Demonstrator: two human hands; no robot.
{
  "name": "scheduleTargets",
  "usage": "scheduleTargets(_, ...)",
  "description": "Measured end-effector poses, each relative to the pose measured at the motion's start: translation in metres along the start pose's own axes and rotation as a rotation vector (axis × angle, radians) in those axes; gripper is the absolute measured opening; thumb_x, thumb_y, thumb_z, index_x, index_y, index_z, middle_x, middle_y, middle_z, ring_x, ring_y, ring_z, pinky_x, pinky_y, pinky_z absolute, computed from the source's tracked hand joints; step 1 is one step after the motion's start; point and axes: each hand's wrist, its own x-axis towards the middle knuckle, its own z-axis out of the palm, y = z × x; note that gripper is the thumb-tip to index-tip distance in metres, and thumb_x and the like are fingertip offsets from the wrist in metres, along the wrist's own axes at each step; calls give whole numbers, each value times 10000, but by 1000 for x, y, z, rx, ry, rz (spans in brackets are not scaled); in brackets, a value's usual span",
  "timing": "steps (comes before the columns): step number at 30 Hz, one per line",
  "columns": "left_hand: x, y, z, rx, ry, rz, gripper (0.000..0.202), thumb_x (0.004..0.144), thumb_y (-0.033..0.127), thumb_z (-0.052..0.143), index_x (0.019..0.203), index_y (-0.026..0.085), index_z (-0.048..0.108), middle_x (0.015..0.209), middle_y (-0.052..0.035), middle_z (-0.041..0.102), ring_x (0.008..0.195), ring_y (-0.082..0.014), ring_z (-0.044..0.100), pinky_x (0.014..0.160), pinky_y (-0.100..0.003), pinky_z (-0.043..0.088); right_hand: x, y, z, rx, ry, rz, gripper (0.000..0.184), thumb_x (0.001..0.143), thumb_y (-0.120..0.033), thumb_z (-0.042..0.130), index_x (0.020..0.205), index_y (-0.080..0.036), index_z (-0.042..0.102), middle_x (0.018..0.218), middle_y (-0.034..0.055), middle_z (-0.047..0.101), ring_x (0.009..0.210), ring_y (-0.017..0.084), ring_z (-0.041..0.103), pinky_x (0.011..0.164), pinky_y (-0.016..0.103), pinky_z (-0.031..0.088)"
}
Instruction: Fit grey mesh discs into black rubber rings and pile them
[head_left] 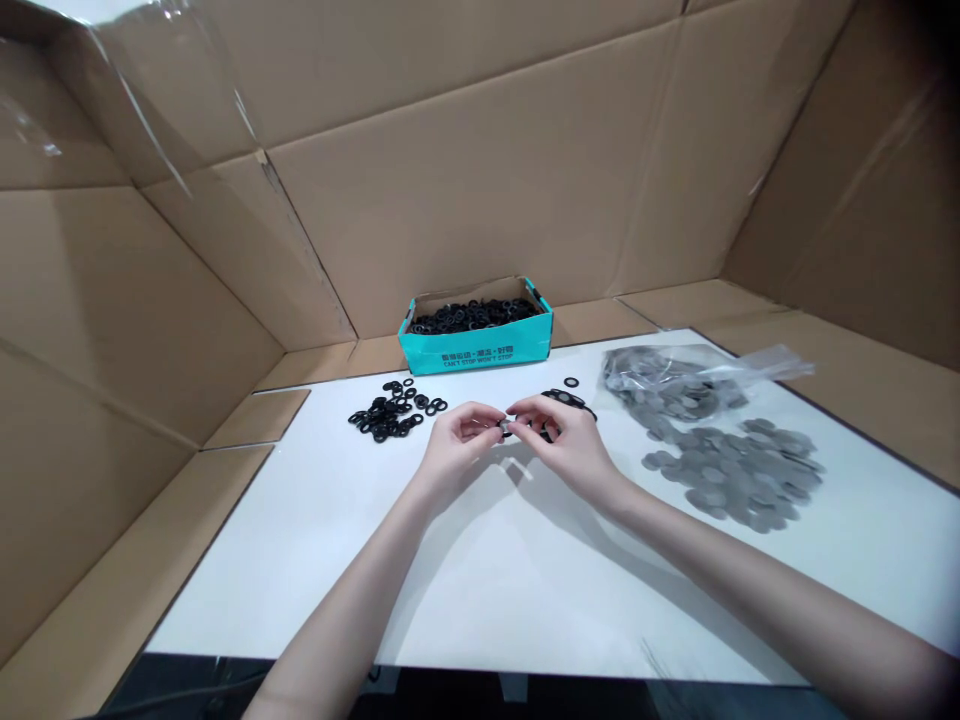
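Note:
Above the middle of the white table [450, 600], my two hands meet at the fingertips around one small black ring [504, 428]. My left hand [463, 435] pinches its left side between thumb and fingers. From the right, my right hand [559, 432] closes thumb and forefinger on the same ring. Something grey shows inside the ring, too small to make out fully. Behind and partly hidden by my right hand lies a group of black rings [568, 398]. Off to the left of my left hand is a loose pile of black rings [384, 415].
A turquoise box [480, 350] full of black rings stands at the back. Thin grey discs [742, 470] are spread on the right, beside a clear plastic bag [675, 380] holding more. A single black ring [571, 382] lies apart. Cardboard walls [480, 180] enclose the table.

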Motion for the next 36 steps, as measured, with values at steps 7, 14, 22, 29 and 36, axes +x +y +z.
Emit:
scheduleTargets(7, -5, 1, 7, -38, -17, -49, 221, 690, 243, 777, 878, 143, 715, 843, -51, 705, 765, -144, 672, 714, -251, 546, -6, 10, -2, 2, 21, 37, 122, 856, -314, 632, 857, -196, 667, 766, 23, 681, 597, 138, 537, 571, 277, 402)
scheduleTargets(14, -7, 3, 7, 2, -58, -36, 264, 692, 305, 813, 872, 143, 708, 856, -61, 707, 778, -154, 662, 715, -265, 544, -8, 15, -8, -34, -70, -36, 201, 909, -297, 574, 764, -192, 666, 760, 34, 604, 644, 146, 525, 576, 280, 393)
scheduleTargets(22, -9, 6, 14, 60, -75, 19, 186, 745, 251, 744, 890, 142, 703, 873, -55, 698, 796, -138, 639, 739, -252, 515, -12, 20, -8, -26, -113, -102, 167, 920, -252, 557, 776, -194, 620, 834, 54, 592, 717, 166, 569, 632, 305, 434)
scheduleTargets(29, -10, 10, 14, 151, -47, 89, 158, 777, 204, 679, 924, 150, 662, 838, -30, 651, 765, -119, 612, 734, -240, 499, -13, 23, -7, -6, -105, -170, 98, 896, -209, 586, 800, -205, 606, 923, 77, 612, 880, 209, 607, 736, 344, 476)
scheduleTargets(36, -9, 8, 10, 354, -150, 213, 96, 833, 150, 587, 925, 162, 614, 858, -24, 650, 774, -115, 609, 765, -239, 494, -13, 23, -8, 15, -139, -155, 122, 865, -164, 583, 750, -205, 584, 958, 81, 603, 911, 206, 600, 729, 339, 477)
